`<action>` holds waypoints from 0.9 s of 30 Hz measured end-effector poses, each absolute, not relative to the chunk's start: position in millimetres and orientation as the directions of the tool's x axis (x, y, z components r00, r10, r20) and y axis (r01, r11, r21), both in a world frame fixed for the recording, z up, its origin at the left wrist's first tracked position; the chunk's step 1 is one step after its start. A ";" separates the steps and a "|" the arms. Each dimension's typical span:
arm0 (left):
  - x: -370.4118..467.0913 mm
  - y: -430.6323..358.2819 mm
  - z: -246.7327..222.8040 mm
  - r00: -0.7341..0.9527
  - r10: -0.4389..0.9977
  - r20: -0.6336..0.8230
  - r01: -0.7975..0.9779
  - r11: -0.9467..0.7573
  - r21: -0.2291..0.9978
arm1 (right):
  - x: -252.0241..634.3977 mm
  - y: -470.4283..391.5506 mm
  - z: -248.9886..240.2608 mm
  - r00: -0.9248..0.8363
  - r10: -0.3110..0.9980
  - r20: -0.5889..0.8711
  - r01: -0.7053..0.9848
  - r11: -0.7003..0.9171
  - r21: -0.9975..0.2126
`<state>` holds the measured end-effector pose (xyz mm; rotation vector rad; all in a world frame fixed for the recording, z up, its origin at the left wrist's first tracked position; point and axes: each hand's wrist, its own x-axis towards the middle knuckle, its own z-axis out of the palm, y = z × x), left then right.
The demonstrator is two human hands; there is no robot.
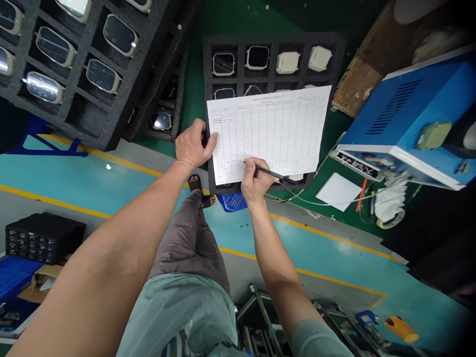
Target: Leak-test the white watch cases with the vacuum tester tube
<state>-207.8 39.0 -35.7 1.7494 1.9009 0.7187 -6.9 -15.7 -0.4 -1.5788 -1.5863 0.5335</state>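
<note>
A printed form sheet (267,134) with a ruled table lies across a dark foam tray (273,39), covering most of its lower compartments. My right hand (256,181) is closed round a black pen (273,173), resting on the lower part of the sheet. At the tray's left edge my left hand (195,143) is curled, its thumb at the sheet's left margin and its fingers gripping the foam. Above the sheet, watch bodies sit in the tray: a dark-screened one (257,58) faces up, and a pale one (288,63) shows its back.
Stacked foam trays (111,109) with several watches stand at the upper left. To the right are a blue machine (409,104), a white paper (338,192), an orange stick (361,195) and a tape roll (390,219). A thin cable crosses near the tray's lower right corner.
</note>
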 end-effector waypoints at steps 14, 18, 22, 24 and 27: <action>-208.0 39.3 -38.0 -0.087 0.995 0.038 0.755 0.041 0.654 | -7.2 -15.0 -0.2 0.106 0.948 0.299 0.601 0.179 -0.779; -208.0 39.4 -38.2 -0.085 0.996 0.036 0.755 0.041 0.654 | -7.4 -14.7 -1.1 0.098 0.946 0.308 0.602 0.190 -0.775; -207.8 39.4 -38.3 -0.085 0.996 0.038 0.759 0.040 0.650 | -7.8 -13.9 -0.7 0.090 0.942 0.322 0.623 0.200 -0.756; -207.7 39.3 -38.3 -0.087 0.995 0.041 0.755 0.039 0.654 | -7.9 -13.8 -0.2 0.087 0.942 0.324 0.631 0.200 -0.749; -207.8 39.2 -38.4 -0.087 0.995 0.045 0.758 0.037 0.651 | -7.2 -14.4 -0.5 0.089 0.950 0.300 0.637 0.177 -0.750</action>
